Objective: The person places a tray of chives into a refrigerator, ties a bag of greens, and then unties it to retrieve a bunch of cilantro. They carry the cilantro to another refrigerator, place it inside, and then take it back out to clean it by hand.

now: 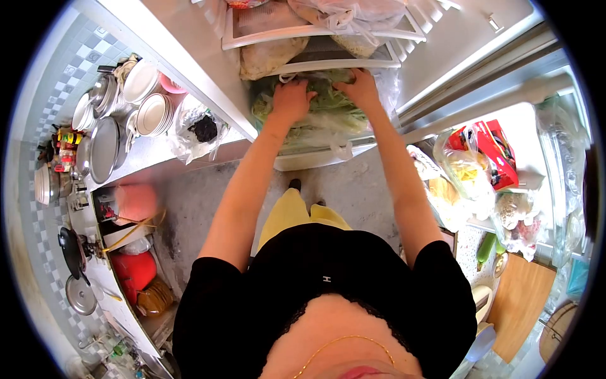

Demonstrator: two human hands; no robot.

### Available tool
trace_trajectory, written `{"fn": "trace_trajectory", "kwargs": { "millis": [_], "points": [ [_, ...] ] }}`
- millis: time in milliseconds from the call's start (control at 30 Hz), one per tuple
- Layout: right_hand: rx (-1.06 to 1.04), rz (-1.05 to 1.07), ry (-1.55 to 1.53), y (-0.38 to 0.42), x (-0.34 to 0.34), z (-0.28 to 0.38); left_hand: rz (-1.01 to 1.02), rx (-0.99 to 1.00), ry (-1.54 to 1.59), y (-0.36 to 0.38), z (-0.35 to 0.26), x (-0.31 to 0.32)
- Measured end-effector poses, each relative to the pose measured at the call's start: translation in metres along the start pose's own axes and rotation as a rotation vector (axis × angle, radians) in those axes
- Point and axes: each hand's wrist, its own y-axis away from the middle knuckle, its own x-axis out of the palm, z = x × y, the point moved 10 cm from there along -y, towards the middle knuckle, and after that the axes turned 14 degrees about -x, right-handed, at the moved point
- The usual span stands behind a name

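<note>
At the far left of the frame, steel lids (pixel 104 149) and stacked bowls (pixel 153 114) are sitting on a counter (pixel 148 155). In the upper middle, the left hand (pixel 291 100) and the right hand (pixel 361 89) are both pressing down with curled fingers on a bag of greens (pixel 328 112) that is lying in the open fridge drawer (pixel 309 159). At the right, a red packet (pixel 494 153) is resting among bagged food on the door shelf (pixel 536 183).

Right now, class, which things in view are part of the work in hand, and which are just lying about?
In hand: left hand, right hand, clear plastic bag of green vegetables, white fridge drawer.
Lying about: stacked white plates, red carton, black frying pan.
</note>
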Motion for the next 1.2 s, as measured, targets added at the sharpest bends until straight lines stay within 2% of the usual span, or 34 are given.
{"fn": "trace_trajectory", "kwargs": {
  "millis": [33, 67, 133, 167, 233, 367, 433, 467, 533, 667, 733, 767, 800, 833, 900, 1000, 1067, 1133, 1167, 1200],
  "points": [
    [-0.06, -0.276, 0.096, 0.014, -0.017, 0.013, 0.052, -0.041, -0.032, -0.014, 0.005, 0.005],
    [-0.059, -0.279, 0.1, 0.022, -0.005, 0.018, 0.051, -0.037, -0.029, -0.03, 0.01, 0.017],
    [-0.189, -0.559, 0.479, 0.049, -0.009, 0.057, -0.189, 0.041, -0.234, -0.046, 0.011, 0.025],
    [-0.183, -0.565, 0.483, 0.051, -0.004, 0.063, -0.188, 0.05, -0.232, -0.053, 0.012, 0.028],
    [-0.469, -0.317, 0.579, 0.04, 0.028, 0.101, -0.098, 0.019, -0.212, -0.067, 0.008, 0.025],
    [-0.401, -0.249, 0.631, 0.009, 0.028, 0.095, 0.062, -0.089, -0.031, -0.1, 0.01, 0.047],
    [-0.367, -0.238, 0.572, -0.002, 0.029, 0.085, 0.203, 0.203, -0.221, -0.092, -0.006, 0.061],
    [-0.355, -0.238, 0.566, 0.005, 0.032, 0.082, 0.214, 0.209, -0.226, -0.085, -0.003, 0.064],
    [-0.391, -0.287, 0.659, 0.025, 0.026, 0.095, 0.056, 0.146, 0.036, -0.069, -0.001, 0.034],
    [-0.4, -0.283, 0.545, 0.051, 0.03, 0.097, -0.04, 0.19, 0.019, -0.047, -0.009, 0.017],
    [-0.373, -0.268, 0.443, 0.052, 0.037, 0.084, 0.06, 0.118, -0.114, -0.064, 0.001, 0.043],
    [-0.366, -0.267, 0.443, 0.051, 0.039, 0.079, 0.202, 0.056, -0.07, -0.08, 0.011, 0.064],
    [-0.343, -0.182, 0.54, 0.047, 0.047, 0.073, 0.208, 0.059, -0.067, -0.087, 0.01, 0.065],
    [-0.322, -0.098, 0.637, 0.043, 0.055, 0.067, 0.313, 0.06, -0.056, -0.09, 0.007, 0.069],
    [-0.307, -0.066, 0.661, 0.037, 0.058, 0.06, 0.445, 0.078, -0.112, -0.089, 0.003, 0.074],
    [-0.284, -0.011, 0.668, 0.035, 0.063, 0.053, 0.439, 0.081, 0.031, -0.087, 0.008, 0.074],
    [-0.292, 0.001, 0.672, 0.037, 0.058, 0.053, 0.373, 0.123, -0.019, -0.086, 0.006, 0.077],
    [-0.467, -0.171, 0.445, 0.05, 0.031, 0.073, 0.048, 0.151, 0.003, -0.072, 0.002, 0.043],
    [-0.474, -0.171, 0.442, 0.056, 0.024, 0.074, 0.043, 0.146, 0.001, -0.064, -0.001, 0.036],
    [-0.431, -0.177, 0.478, 0.063, 0.018, 0.069, -0.057, 0.154, -0.104, -0.049, -0.012, 0.013]
  ]
}}
